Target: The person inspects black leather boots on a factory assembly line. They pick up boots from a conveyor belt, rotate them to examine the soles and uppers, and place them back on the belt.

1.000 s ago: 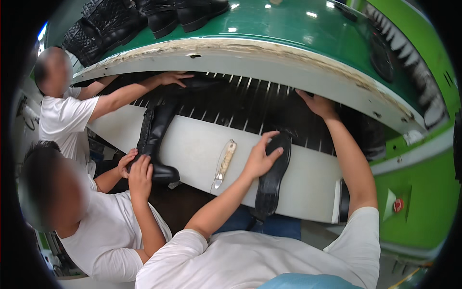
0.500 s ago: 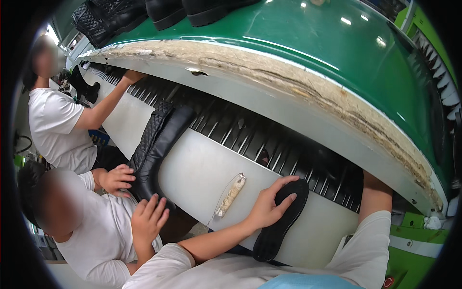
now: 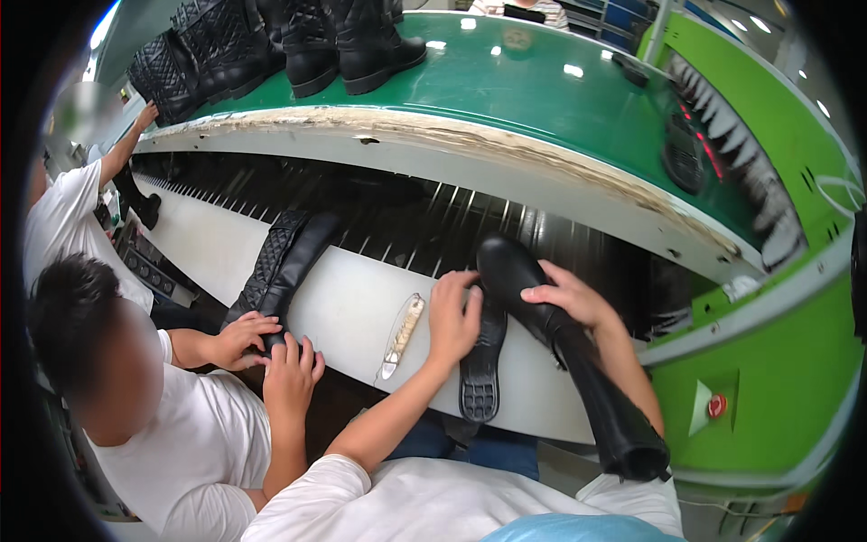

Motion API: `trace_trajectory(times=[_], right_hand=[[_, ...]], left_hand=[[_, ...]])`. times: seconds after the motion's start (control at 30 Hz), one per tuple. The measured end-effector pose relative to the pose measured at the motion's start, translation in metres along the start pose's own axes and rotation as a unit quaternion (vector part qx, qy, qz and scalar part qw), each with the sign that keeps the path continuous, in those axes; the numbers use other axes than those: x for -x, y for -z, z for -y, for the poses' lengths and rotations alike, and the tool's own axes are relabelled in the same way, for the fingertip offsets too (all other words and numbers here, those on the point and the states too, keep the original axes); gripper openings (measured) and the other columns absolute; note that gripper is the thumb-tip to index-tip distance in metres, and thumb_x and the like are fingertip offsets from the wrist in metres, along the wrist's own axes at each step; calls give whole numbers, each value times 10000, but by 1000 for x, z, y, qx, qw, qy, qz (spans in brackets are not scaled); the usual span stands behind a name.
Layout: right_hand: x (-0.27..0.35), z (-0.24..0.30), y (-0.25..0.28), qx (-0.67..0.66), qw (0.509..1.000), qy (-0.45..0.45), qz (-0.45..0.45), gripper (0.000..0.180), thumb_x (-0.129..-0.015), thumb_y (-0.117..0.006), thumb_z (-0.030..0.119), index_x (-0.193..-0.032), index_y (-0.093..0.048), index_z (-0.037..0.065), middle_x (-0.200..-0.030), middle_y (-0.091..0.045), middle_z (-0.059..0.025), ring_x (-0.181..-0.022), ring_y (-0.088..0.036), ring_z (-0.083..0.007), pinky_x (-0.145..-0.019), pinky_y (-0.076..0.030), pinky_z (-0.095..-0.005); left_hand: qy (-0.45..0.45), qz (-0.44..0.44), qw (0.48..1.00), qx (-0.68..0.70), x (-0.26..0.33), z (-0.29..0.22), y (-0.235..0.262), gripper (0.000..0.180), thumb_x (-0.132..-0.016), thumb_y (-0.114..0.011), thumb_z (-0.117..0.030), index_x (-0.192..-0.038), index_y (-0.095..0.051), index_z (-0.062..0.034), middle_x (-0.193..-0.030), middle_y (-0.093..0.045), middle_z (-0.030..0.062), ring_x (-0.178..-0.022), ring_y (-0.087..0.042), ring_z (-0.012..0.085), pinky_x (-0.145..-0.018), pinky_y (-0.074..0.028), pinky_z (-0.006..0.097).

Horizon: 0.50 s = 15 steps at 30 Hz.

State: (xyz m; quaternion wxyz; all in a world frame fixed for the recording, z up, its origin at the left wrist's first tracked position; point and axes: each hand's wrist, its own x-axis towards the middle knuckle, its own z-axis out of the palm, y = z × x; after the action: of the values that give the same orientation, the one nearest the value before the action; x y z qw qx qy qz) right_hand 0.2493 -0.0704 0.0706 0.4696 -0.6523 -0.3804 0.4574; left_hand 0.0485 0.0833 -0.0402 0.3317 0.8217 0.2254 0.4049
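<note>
The right hand [image 3: 569, 300] lies with fingers curled over the ankle of a tall black leather boot [image 3: 578, 361], holding it where the foot meets the shaft. From that hand the boot's rounded toe points away toward the dark slatted rack [image 3: 397, 226], and its long shaft runs back toward the person, its open top hanging off the near edge of the white surface [image 3: 352, 307].

Just to the left of it, the left hand [image 3: 454, 318] rests palm down, fingers spread and fairly flat, on a black rubber sole [image 3: 481, 366] that lies tread side up on the white surface, touching the boot's side; whether this hand grips the sole or only presses on it cannot be told. Left of that hand, close but apart, a slim pale tool with a metal tip [image 3: 401, 336] lies on the surface.

Farther left, a co-worker's two hands [image 3: 271, 348] hold the lower end of a black quilted tall boot [image 3: 284, 262] lying along the surface. Beyond the rack, above both of the person's hands, a green conveyor belt [image 3: 542, 99] carries several black boots [image 3: 298, 45] at its far left end.
</note>
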Motion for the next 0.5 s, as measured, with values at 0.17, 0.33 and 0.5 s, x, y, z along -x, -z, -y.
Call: trace_trajectory(times=[0.17, 0.33, 0.5], right_hand=[[98, -22, -83, -215, 969, 45, -112, 692, -969, -810, 293, -1541, -570, -15, -1273, -709, -115, -1082, -703, -175, -940, -561, -305], [144, -52, -123, -241, 930, 136, -244, 615, -961, -783, 252, -1478, -565, -1, -1190, -685, -109, -966, -699, -173, -837, -585, -322], [154, -74, -129, -259, 912, 181, -260, 648, -941, -796, 247, -1490, -555, 0, -1229, -677, -111, -1015, -696, -175, -857, -588, -323]], left_hand=[[-3, 49, 894, 446, -28, -110, 25, 565, -1058, -814, -226, -1527, -595, 0, -1454, -729, 208, -1400, -679, 246, -1194, -507, 400], [-83, 200, 920, 326, -28, -155, 6, 313, -986, -892, -215, -1234, -801, -46, -1089, -846, 77, -1043, -807, 175, -962, -622, 340], [-111, 240, 894, 360, -18, -175, 18, 336, -952, -924, -181, -1214, -791, -20, -1098, -855, 91, -1049, -815, 183, -968, -637, 343]])
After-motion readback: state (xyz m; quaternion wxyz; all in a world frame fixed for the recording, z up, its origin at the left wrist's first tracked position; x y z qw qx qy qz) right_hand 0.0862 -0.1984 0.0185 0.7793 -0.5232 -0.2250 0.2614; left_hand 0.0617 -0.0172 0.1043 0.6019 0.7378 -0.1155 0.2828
